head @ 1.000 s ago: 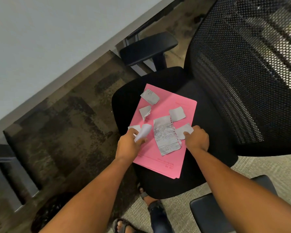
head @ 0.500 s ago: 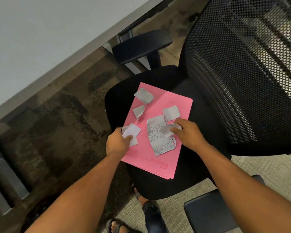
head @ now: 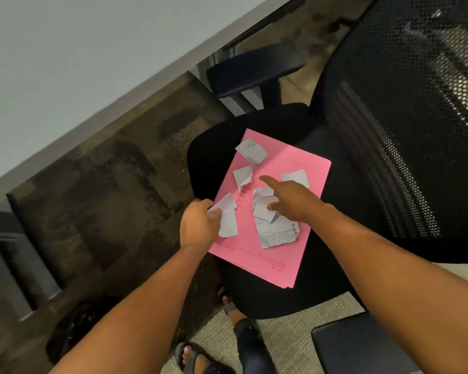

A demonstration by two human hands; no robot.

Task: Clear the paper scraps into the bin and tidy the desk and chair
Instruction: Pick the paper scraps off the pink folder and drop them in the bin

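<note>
A pink folder [head: 303, 238] lies on the black seat of an office chair [head: 214, 163]. Torn white paper scraps rest on it: one at the far corner [head: 251, 151], one below it [head: 242, 176], one to the right [head: 295, 176], and a larger printed piece [head: 274, 233]. My left hand [head: 199, 225] at the folder's left edge holds white scraps [head: 227, 214]. My right hand [head: 291, 201] is over the folder's middle, index finger stretched forward, with a crumpled scrap [head: 264, 205] pinched under its thumb and fingers.
A grey desk top [head: 65, 63] fills the upper left, its edge running diagonally. The chair's mesh back [head: 405, 125] stands at the right, one armrest [head: 254, 68] at the top, another [head: 362, 346] at the bottom right. A dark bin [head: 73, 327] sits bottom left. My sandalled feet [head: 200, 357] stand below.
My right hand has moved forward and left over the folder with its scrap, index finger now extended. The left hand has shifted slightly, still holding its scraps.
</note>
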